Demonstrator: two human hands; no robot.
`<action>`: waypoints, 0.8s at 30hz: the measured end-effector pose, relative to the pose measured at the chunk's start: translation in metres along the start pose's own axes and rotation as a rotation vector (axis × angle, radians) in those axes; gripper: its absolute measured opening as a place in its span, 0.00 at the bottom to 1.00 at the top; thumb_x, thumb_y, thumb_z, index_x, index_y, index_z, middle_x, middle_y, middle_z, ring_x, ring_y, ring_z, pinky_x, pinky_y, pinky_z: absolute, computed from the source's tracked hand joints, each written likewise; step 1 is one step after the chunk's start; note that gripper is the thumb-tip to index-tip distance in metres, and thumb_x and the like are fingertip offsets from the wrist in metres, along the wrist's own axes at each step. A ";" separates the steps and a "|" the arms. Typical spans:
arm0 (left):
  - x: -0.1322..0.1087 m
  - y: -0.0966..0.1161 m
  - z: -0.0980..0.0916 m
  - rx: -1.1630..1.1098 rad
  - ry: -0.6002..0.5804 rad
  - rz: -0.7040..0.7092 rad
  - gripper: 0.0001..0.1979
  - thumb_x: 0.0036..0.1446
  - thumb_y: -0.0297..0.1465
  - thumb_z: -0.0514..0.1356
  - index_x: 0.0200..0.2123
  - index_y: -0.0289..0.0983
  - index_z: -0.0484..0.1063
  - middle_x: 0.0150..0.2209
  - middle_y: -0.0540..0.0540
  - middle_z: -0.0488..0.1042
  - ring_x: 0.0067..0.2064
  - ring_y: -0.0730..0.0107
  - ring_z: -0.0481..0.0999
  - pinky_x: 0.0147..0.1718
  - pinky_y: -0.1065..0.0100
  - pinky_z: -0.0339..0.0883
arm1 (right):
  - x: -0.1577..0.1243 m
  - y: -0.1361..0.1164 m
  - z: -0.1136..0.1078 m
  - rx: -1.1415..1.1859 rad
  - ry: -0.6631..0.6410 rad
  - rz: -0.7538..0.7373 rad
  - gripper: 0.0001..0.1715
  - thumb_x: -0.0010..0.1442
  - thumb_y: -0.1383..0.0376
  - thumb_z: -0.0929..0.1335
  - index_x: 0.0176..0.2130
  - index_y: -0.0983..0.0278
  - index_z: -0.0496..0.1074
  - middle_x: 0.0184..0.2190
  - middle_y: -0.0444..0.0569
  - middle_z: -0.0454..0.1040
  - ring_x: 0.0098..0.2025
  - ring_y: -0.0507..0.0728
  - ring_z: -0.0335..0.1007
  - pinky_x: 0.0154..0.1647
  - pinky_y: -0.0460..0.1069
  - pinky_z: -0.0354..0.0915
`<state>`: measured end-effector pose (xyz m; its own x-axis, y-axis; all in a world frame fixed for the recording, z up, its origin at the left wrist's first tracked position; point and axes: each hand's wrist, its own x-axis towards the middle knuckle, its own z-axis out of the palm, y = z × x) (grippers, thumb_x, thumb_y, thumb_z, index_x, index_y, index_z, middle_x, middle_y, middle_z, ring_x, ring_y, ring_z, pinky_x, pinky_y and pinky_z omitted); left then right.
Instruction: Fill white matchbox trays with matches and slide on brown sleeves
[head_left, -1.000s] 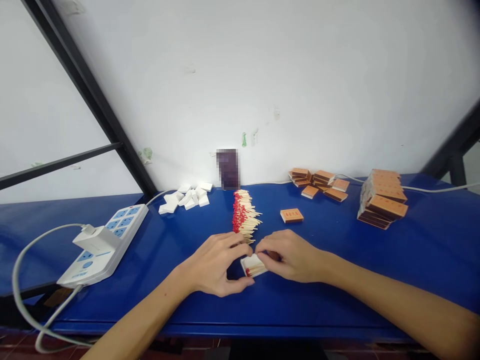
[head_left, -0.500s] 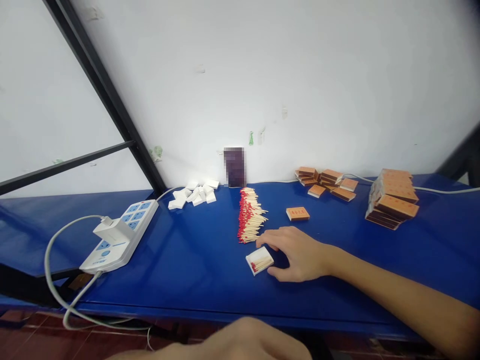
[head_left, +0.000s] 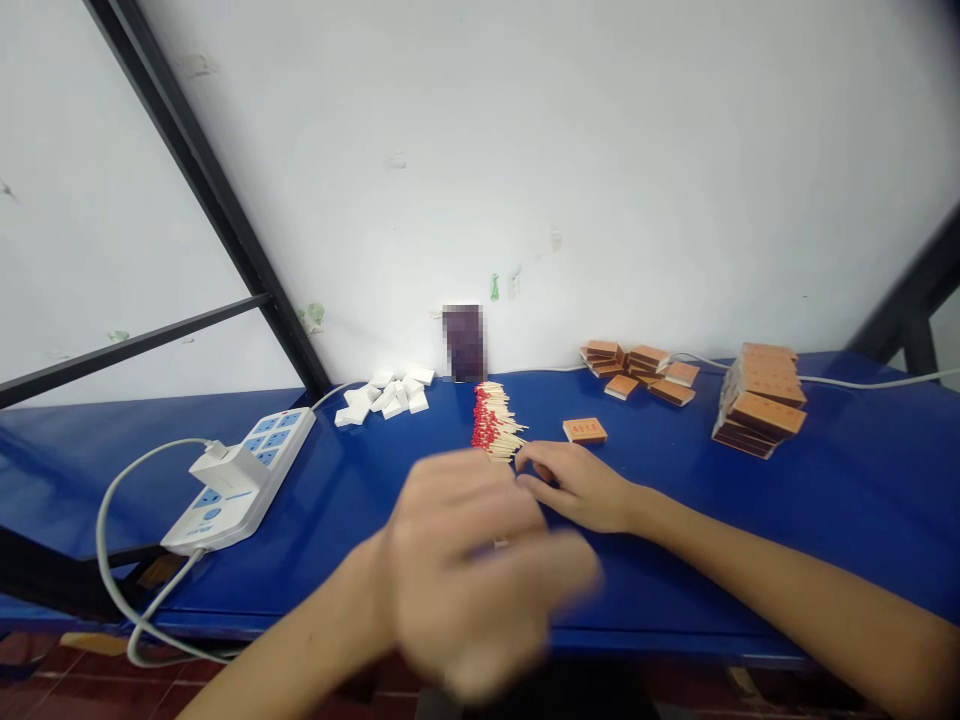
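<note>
A row of red-headed matches (head_left: 495,420) lies on the blue table (head_left: 330,510). At its near end is my right hand (head_left: 581,485), fingers curled and thumb drawn close to the index finger. Whatever sits between those fingertips is too small to make out. My left hand (head_left: 480,570), smeared by motion, is raised in the foreground with its back to me. It covers the near end of the row and nearly all of the small white matchbox tray. Beyond my right hand lies a single orange matchbox (head_left: 585,431).
White matchbox trays (head_left: 390,393) are heaped at the back left. Orange matchbox sleeves (head_left: 645,370) lie loose at the back, with stacked matchboxes (head_left: 761,400) farther right. A power strip (head_left: 247,480) with a plugged-in charger and cables lies left. A blurred-out dark rectangle (head_left: 465,343) leans on the wall.
My left hand has risen from the bottom edge to in front of the tray. My right hand has moved off the tray's side toward the matches, its thumb and fingers closing together. The view has shifted slightly.
</note>
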<state>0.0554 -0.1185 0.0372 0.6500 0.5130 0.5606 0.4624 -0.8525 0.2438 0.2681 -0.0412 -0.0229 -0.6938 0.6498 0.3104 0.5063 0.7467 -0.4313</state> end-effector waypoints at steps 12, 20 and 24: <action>-0.021 -0.121 0.026 0.179 -0.122 -0.096 0.06 0.58 0.27 0.54 0.35 0.36 0.72 0.24 0.51 0.69 0.25 0.72 0.66 0.28 0.70 0.58 | 0.013 0.011 0.020 -0.044 0.019 0.164 0.07 0.60 0.63 0.69 0.37 0.64 0.75 0.22 0.40 0.66 0.24 0.49 0.58 0.28 0.46 0.51; -0.014 -0.105 0.032 0.058 -0.232 -0.173 0.03 0.55 0.26 0.57 0.30 0.37 0.71 0.23 0.54 0.67 0.23 0.76 0.63 0.27 0.71 0.55 | 0.016 0.008 0.020 -0.016 -0.010 0.209 0.08 0.61 0.63 0.68 0.35 0.62 0.78 0.20 0.40 0.66 0.22 0.49 0.58 0.27 0.45 0.49; -0.014 -0.105 0.031 0.068 -0.235 -0.190 0.04 0.55 0.26 0.57 0.30 0.36 0.71 0.22 0.54 0.68 0.23 0.76 0.63 0.26 0.71 0.54 | 0.016 0.010 0.021 -0.015 -0.013 0.183 0.08 0.62 0.64 0.68 0.36 0.62 0.78 0.20 0.40 0.67 0.23 0.49 0.59 0.27 0.45 0.49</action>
<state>0.0167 -0.0330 -0.0202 0.6660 0.6786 0.3098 0.6234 -0.7344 0.2684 0.2515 -0.0263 -0.0405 -0.5960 0.7731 0.2171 0.6322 0.6185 -0.4667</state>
